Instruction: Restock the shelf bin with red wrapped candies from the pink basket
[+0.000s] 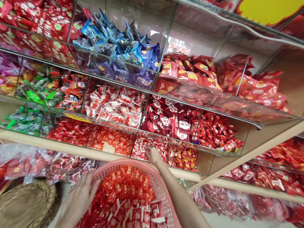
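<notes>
A pink perforated plastic basket (174,211) is heaped with small wrapped candies (129,216), orange-red ones at the far side and red-and-white ones nearer. My left hand (81,194) grips its left rim, thumb on the inner side. Beyond the basket, my right hand (153,155) reaches into a bottom-row bin of red-and-white wrapped candies (141,146). Its fingers are curled in among the wrappers, and whatever they hold is too small to make out. Next to that bin on the left lie orange-red candies (118,139); on the right are red-and-yellow ones (185,158).
Glass-fronted shelves rise in tiers, with blue packets (117,37) and red packets (192,68) above. Glass edges (110,125) run across the bins. A woven round basket (20,205) stands at lower left. Plastic bags of candy (227,202) lie under the shelf.
</notes>
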`<state>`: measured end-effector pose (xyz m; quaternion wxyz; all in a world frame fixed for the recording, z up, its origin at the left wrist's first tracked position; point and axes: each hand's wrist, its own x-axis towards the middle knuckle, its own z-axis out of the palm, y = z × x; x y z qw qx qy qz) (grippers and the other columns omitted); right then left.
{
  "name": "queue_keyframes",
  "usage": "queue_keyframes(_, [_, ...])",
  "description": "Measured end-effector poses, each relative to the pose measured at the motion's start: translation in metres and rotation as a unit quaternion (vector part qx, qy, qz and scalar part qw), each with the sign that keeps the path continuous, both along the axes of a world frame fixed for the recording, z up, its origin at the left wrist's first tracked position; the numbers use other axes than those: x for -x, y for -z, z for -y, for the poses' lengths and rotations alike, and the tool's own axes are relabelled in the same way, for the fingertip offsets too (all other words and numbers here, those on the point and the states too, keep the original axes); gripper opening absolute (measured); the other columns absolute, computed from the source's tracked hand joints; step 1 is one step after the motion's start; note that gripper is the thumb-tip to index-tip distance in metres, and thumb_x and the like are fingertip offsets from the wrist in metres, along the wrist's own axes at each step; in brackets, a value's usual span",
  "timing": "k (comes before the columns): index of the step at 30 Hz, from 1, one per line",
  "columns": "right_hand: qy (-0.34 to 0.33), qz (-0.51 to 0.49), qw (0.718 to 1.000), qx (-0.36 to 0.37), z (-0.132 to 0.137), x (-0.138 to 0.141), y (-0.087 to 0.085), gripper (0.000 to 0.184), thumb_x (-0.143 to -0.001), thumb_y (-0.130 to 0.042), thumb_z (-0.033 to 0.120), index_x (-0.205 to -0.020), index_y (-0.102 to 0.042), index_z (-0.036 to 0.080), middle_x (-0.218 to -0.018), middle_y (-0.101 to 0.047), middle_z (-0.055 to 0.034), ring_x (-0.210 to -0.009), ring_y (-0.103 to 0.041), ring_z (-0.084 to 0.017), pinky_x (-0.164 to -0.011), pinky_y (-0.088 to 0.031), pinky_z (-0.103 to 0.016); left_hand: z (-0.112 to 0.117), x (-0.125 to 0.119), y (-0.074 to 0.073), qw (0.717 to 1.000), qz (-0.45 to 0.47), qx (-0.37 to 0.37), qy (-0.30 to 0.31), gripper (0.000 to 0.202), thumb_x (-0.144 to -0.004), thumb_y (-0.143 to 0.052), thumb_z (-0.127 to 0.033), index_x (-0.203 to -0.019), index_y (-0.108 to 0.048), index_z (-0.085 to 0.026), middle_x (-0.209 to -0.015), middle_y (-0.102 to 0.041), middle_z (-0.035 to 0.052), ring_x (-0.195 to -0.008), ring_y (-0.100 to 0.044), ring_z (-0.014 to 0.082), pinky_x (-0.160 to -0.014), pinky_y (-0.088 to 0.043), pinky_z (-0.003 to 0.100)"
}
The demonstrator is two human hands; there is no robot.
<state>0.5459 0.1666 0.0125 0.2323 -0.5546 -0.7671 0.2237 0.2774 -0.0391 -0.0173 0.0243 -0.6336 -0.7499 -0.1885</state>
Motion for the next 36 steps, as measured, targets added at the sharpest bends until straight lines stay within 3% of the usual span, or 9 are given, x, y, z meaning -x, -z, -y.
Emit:
queue_keyframes(7, [0.030,-0.011,0.999,0.021,0.002,0.001,0.009,0.019,-0.076,-0.047,0.009,-0.061,-0.057,0.016,-0.059,-0.059,-0.0022,-0.054,-0.048,-0.011,-0.054,-0.030,-0.021,0.000,0.000,-0.001,1.000,0.007,-0.004,0.003,0.048,-0.089,-0.031,-0.045,-0.123,-0.046,-0.015,-0.115,-0.062,0.0127,-0.103,-0.060,0.0231,-0.084,-0.049,0.036])
queue_keyframes(14, [0.049,-0.096,0.994,-0.014,0.025,-0.021,-0.021,0.016,-0.078,-0.044,0.021,-0.067,-0.055,0.017,-0.066,-0.060,-0.0025,-0.061,-0.052,-0.013,-0.060,-0.038,-0.022,0.001,0.000,-0.002,1.000,0.015,0.015,0.002,0.051,-0.089,-0.030,-0.046,-0.126,-0.044,-0.014,-0.120,-0.059,0.0136,-0.106,-0.059,0.0238,-0.087,-0.048,0.037])
queue_keyframes(17, [0.068,-0.199,0.977,-0.011,0.055,-0.027,-0.032,0.016,-0.076,-0.047,0.029,-0.071,-0.056,0.017,-0.069,-0.061,-0.0032,-0.062,-0.053,-0.014,-0.060,-0.041,-0.024,0.000,0.004,-0.007,0.999,0.049,0.016,0.000,0.053,-0.089,-0.032,-0.046,-0.129,-0.042,-0.014,-0.121,-0.059,0.0137,-0.108,-0.059,0.0237,-0.088,-0.048,0.037])
queue_keyframes(21, [0.057,-0.310,0.946,0.072,0.113,-0.021,-0.029,0.019,-0.072,-0.056,0.036,-0.072,-0.059,0.017,-0.063,-0.058,-0.0007,-0.055,-0.049,-0.013,-0.052,-0.040,-0.024,0.002,-0.001,-0.024,0.996,0.089,-0.025,0.006,0.054,-0.087,-0.035,-0.045,-0.131,-0.039,-0.014,-0.120,-0.058,0.0142,-0.110,-0.057,0.0252,-0.092,-0.045,0.040])
queue_keyframes(24, [0.049,-0.312,0.940,0.131,0.154,-0.009,-0.018,0.020,-0.072,-0.057,0.038,-0.067,-0.057,0.019,-0.057,-0.054,0.0014,-0.051,-0.045,-0.011,-0.048,-0.036,-0.023,0.013,-0.020,-0.039,0.991,0.116,-0.040,0.047,0.052,-0.087,-0.037,-0.044,-0.131,-0.038,-0.017,-0.125,-0.055,0.0130,-0.117,-0.051,0.0260,-0.097,-0.042,0.044])
queue_keyframes(27, [0.055,-0.309,0.936,0.158,0.184,0.004,-0.008,0.022,-0.074,-0.056,0.038,-0.063,-0.054,0.019,-0.053,-0.050,0.0026,-0.048,-0.041,-0.010,-0.046,-0.033,-0.022,0.031,-0.050,-0.045,0.982,0.148,0.014,0.119,0.049,-0.086,-0.041,-0.044,-0.130,-0.041,-0.024,-0.129,-0.054,0.0075,-0.122,-0.047,0.0241,-0.098,-0.043,0.044])
queue_keyframes(31, [0.048,-0.304,0.937,0.165,0.216,0.015,-0.001,0.018,-0.075,-0.056,0.032,-0.064,-0.055,0.018,-0.057,-0.053,0.0014,-0.053,-0.045,-0.011,-0.050,-0.036,-0.023,0.056,-0.083,-0.031,0.966,0.173,0.038,0.187,0.054,-0.080,-0.053,-0.044,-0.131,-0.042,-0.028,-0.128,-0.056,0.0061,-0.117,-0.052,0.0234,-0.093,-0.048,0.041])
queue_keyframes(36, [0.069,-0.341,0.912,0.217,0.254,0.017,0.010,0.021,-0.075,-0.058,0.036,-0.065,-0.055,0.018,-0.058,-0.055,0.0004,-0.054,-0.048,-0.013,-0.051,-0.036,-0.024,0.078,-0.096,-0.009,0.959,0.180,0.049,0.214,0.036,-0.080,-0.054,-0.032,-0.116,-0.057,-0.030,-0.114,-0.065,0.0036,-0.104,-0.061,0.0207,-0.087,-0.052,0.036])
